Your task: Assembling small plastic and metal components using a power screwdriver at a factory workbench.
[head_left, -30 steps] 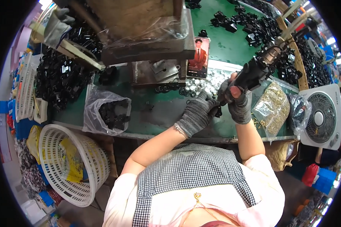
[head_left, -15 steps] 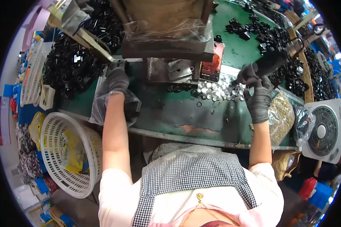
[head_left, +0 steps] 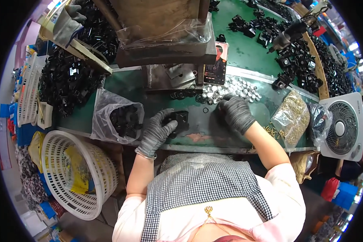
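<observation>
Head view: both of my gloved hands are over the green table (head_left: 246,52), well apart from each other. My left hand (head_left: 156,131) is closed on 1 black part (head_left: 181,117), thumb and fingers at its left side, and that part sits low over the near side of the table, just left of the middle. My right hand (head_left: 236,113) is bent over the near edge of a spread of silver caps (head_left: 234,86); its fingertips are hidden under the glove, so I cannot tell whether they pinch anything. Between my 2 hands, 1 small black ring (head_left: 205,110) lies flat on the table, and more black rings (head_left: 180,96) lie in a row in front of the metal fixture (head_left: 154,78). A phone (head_left: 215,70) with a lit screen stands just beyond the caps. To my left, a clear plastic bag (head_left: 101,117) lies open around a heap of small black pieces (head_left: 125,120). To my right, a bag of brass-coloured screws (head_left: 292,115) rests near the table edge, with a white fan (head_left: 349,103) farther out. Beyond the right hand, a power driver (head_left: 286,38) hangs tilted, nose toward the table.
</observation>
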Motion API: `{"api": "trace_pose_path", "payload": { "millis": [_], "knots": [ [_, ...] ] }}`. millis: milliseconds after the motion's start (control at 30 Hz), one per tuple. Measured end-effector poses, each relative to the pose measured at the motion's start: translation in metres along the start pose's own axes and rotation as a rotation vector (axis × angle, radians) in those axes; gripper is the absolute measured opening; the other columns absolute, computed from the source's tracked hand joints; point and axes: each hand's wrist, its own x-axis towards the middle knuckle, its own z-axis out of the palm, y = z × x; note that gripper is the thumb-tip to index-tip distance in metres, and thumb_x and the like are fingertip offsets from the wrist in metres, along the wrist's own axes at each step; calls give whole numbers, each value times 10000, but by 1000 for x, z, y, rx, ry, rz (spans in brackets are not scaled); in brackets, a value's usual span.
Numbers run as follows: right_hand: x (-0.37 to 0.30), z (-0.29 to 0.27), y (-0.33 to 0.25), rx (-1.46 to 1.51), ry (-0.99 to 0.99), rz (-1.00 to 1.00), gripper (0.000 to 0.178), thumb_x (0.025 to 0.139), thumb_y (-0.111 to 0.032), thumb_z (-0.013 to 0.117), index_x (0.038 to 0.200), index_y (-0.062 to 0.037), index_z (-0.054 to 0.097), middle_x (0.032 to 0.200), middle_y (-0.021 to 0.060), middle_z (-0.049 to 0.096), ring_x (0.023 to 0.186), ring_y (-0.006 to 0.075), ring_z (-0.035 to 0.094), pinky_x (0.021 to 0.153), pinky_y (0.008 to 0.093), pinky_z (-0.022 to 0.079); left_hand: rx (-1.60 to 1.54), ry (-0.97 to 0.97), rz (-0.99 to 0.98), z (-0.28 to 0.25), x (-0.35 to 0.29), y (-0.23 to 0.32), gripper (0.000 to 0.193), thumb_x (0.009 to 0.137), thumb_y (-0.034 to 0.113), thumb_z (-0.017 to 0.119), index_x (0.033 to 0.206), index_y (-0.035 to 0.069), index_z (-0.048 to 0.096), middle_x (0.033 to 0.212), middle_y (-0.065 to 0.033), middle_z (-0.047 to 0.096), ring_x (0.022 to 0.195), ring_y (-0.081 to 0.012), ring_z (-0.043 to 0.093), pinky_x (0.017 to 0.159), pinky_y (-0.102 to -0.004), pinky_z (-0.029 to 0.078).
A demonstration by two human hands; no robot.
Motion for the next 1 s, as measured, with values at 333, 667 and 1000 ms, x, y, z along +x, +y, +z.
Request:
{"api": "trace_pose_path", "payload": {
  "millis": [333, 667, 1000],
  "knots": [
    [25, 8, -39, -92, -134, -79, 187, 749, -191, 615, 877, -60, 654, 831, 169, 638, 806, 347, 640, 699, 445, 519, 728, -81, 343, 30, -13, 29, 362, 694, 131, 771, 990, 11, 601, 1113, -156, 585, 937, -310, 633, 823, -352, 515],
    [33, 6, -37, 407, -24, -244, 224, 725, -175, 709, 894, -34, 665, 838, 156, 668, 766, 323, 653, 698, 416, 525, 606, 141, 517, 49, 11, 6, 331, 703, 137, 777, 954, 22, 596, 1054, -141, 597, 876, -292, 633, 773, -344, 523],
    [53, -7, -52, 240, 445, -512, 580, 744, -165, 706, 1286, -67, 523, 1224, 161, 565, 1111, 373, 540, 914, 458, 457, 273, 199, 388, 27, 37, 41, 329, 706, 136, 772, 973, 26, 613, 967, -120, 630, 862, -278, 638, 747, -352, 524]
  ]
}}
